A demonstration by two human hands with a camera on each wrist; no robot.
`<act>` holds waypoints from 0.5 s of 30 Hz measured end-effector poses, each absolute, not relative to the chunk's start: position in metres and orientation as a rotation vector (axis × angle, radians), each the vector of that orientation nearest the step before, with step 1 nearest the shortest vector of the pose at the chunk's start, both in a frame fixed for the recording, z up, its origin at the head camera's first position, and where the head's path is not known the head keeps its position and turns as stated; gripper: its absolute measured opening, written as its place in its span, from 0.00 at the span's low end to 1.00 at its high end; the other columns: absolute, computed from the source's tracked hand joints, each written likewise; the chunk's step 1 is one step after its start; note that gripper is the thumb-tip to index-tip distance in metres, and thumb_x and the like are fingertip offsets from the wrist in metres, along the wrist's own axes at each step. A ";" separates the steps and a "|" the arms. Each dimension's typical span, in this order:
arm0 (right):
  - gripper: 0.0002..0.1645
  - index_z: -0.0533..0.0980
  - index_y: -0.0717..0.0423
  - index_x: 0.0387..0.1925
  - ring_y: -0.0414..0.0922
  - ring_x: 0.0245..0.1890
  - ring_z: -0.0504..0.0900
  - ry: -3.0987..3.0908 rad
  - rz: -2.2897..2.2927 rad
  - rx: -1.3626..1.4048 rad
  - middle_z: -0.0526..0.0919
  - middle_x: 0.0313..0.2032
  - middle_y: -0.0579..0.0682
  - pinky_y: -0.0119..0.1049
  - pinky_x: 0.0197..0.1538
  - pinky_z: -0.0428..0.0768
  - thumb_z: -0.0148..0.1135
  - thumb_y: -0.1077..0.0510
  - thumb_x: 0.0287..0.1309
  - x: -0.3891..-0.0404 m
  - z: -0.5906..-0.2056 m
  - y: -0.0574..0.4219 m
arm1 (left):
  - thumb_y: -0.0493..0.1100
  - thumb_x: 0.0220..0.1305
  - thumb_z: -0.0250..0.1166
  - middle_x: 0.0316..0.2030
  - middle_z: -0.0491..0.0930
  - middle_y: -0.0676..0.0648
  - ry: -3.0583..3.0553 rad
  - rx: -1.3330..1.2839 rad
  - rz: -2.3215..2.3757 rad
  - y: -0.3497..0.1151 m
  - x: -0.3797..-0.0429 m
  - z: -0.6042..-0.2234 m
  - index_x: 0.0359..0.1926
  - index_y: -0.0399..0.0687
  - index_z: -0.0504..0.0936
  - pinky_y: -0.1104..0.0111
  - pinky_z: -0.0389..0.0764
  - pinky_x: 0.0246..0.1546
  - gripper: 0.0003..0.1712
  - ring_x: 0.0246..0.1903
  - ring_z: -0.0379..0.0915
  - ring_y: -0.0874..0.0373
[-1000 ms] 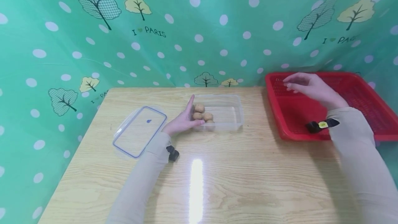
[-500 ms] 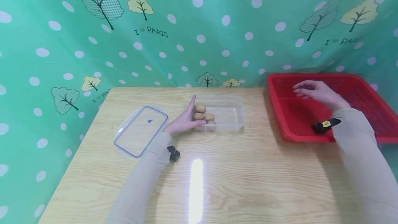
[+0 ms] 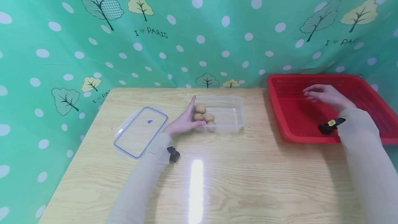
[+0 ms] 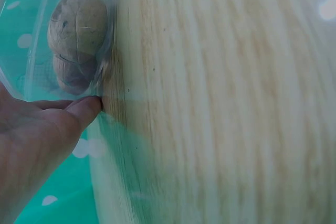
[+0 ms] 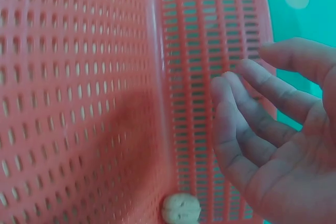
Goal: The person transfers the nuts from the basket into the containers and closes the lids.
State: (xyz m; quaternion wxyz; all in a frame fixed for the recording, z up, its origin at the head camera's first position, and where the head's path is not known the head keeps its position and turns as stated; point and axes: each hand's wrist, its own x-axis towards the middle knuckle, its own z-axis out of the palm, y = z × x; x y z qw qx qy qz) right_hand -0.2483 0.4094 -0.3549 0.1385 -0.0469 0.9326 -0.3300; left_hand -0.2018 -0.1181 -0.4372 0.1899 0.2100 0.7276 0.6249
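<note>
My left hand (image 3: 182, 123) holds the left end of a clear plastic food container (image 3: 228, 126), thumb along the front wall and index finger at the back. Several walnuts (image 3: 200, 109) lie inside at that end; in the left wrist view their seamed shells (image 4: 77, 27) show through the wall. Over the red plastic basket (image 3: 287, 137) hovers my right hand (image 3: 332, 96), fingers loosely bent and holding nothing. The right wrist view has one pale walnut (image 5: 181, 208) in the basket, below the hand (image 5: 283, 135), against the slotted side.
A clear lid with a blue seal (image 3: 136, 134) lies on the wooden table (image 3: 255, 182) left of the container. Behind the table hangs a green dotted curtain (image 3: 174, 6). The basket stands at the table's right side, with raised slotted walls.
My right hand has moved right and lower over the basket. The left hand, container and walnuts stay in place; the head view has shifted slightly.
</note>
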 end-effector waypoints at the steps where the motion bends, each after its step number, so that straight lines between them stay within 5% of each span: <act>1: 0.32 0.64 0.70 0.63 0.51 0.44 0.81 2.696 -0.950 -0.127 0.73 0.55 0.71 0.33 0.43 0.80 0.58 0.52 0.67 -0.249 -0.356 0.412 | 0.35 0.60 0.67 0.72 0.43 0.36 2.039 0.595 1.760 -0.118 -0.202 -0.438 0.73 0.63 0.20 0.59 0.50 0.70 0.66 0.68 0.53 0.46; 10: 0.40 0.53 0.72 0.67 0.28 0.35 0.76 2.705 -1.056 -0.011 0.72 0.53 0.65 0.29 0.40 0.80 0.55 0.49 0.68 -0.249 -0.358 0.438 | 0.32 0.60 0.66 0.67 0.52 0.35 1.971 0.599 1.814 -0.118 -0.203 -0.438 0.73 0.65 0.20 0.61 0.53 0.69 0.66 0.65 0.60 0.44; 15: 0.45 0.49 0.74 0.68 0.27 0.31 0.76 2.698 -1.123 0.059 0.75 0.42 0.43 0.25 0.36 0.79 0.55 0.47 0.68 -0.246 -0.357 0.452 | 0.32 0.61 0.66 0.63 0.56 0.33 1.972 0.607 1.805 -0.116 -0.203 -0.437 0.73 0.65 0.19 0.60 0.59 0.67 0.67 0.60 0.66 0.43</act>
